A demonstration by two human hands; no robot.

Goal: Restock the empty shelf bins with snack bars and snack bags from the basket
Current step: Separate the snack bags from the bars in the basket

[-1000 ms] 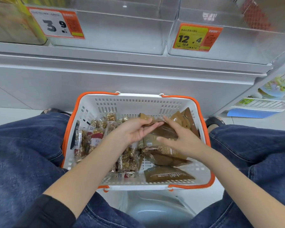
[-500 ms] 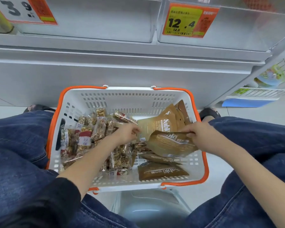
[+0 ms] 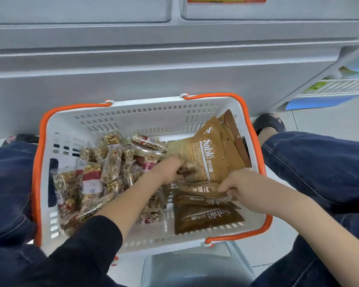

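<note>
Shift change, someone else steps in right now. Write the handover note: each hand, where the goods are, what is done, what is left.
Left hand: in the basket, fingers curled round a snack item at the edge of the upright brown bags; which item exactly cannot be told.
Right hand: pinches the top of the flat stack of brown bags at the basket's right side.
Goods: clear-wrapped snack bars are piled in the basket's left half, brown bags in its right half.
Done: nothing visibly stocked; only the lower fronts of two shelf bins show.
Left: move the bars and bags into the bins.
</note>
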